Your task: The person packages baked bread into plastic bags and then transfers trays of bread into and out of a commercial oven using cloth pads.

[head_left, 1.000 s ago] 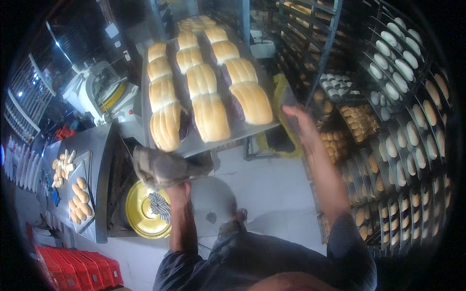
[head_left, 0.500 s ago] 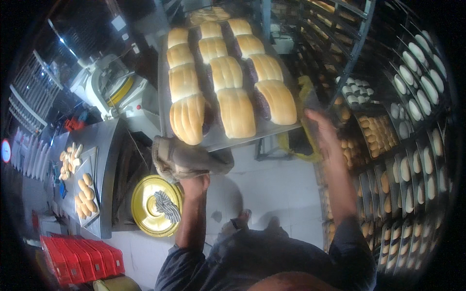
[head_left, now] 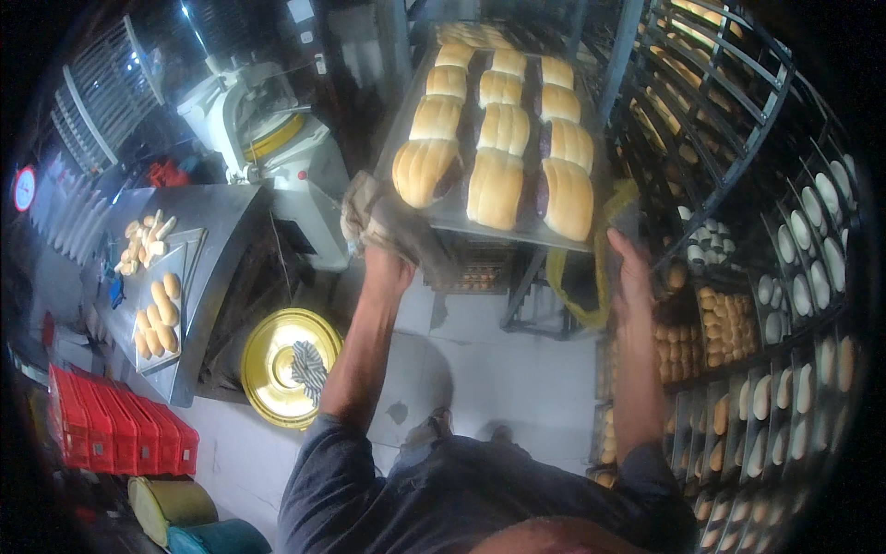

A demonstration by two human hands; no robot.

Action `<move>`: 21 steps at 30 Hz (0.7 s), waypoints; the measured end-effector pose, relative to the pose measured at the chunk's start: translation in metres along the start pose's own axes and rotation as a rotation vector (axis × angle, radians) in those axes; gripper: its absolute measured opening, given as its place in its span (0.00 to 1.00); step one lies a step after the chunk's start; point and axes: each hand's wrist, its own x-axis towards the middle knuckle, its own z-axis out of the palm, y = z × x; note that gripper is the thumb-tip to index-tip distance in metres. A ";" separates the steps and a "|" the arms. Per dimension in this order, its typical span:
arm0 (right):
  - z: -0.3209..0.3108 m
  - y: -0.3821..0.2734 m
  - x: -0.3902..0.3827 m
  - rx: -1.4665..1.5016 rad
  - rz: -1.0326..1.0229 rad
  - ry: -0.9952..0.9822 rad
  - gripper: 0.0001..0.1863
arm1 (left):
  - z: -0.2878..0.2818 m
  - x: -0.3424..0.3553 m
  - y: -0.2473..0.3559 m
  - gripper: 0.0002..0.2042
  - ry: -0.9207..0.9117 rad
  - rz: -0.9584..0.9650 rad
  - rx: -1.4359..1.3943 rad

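A metal baking tray (head_left: 454, 210) carries three rows of golden-topped bread loaves (head_left: 498, 189) with dark purplish sides. My left hand (head_left: 391, 266) is closed around a brown folded cloth (head_left: 383, 217) at the tray's near left corner; the cloth hides most of the fingers. At the near right corner, my right hand (head_left: 631, 277) presses a dark pad with a yellow edge (head_left: 558, 286) against the tray's side. Both arms reach forward, and the tray's far end lies beside the uprights of a rack (head_left: 623, 55).
Racks of bread trays (head_left: 794, 305) line the right side. To the left stand a steel table (head_left: 208, 268) with rolls, a white machine (head_left: 277, 138) and a yellow round-lidded container (head_left: 263, 369) with a striped cloth on it. Red crates (head_left: 120, 425) sit at the lower left.
The tray and both hands have moved farther forward, toward the rack uprights, and the view has shifted so they appear more to the right. Both hands keep their hold.
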 end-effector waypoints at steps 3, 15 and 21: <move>0.015 0.003 0.018 0.082 0.020 -0.078 0.17 | -0.013 0.020 0.003 0.14 -0.010 -0.012 -0.026; 0.076 0.031 0.030 0.051 0.131 0.064 0.21 | -0.046 0.057 0.037 0.15 0.098 0.021 0.111; 0.070 0.019 0.046 0.037 0.144 -0.016 0.20 | -0.047 0.058 0.033 0.16 0.123 0.008 0.107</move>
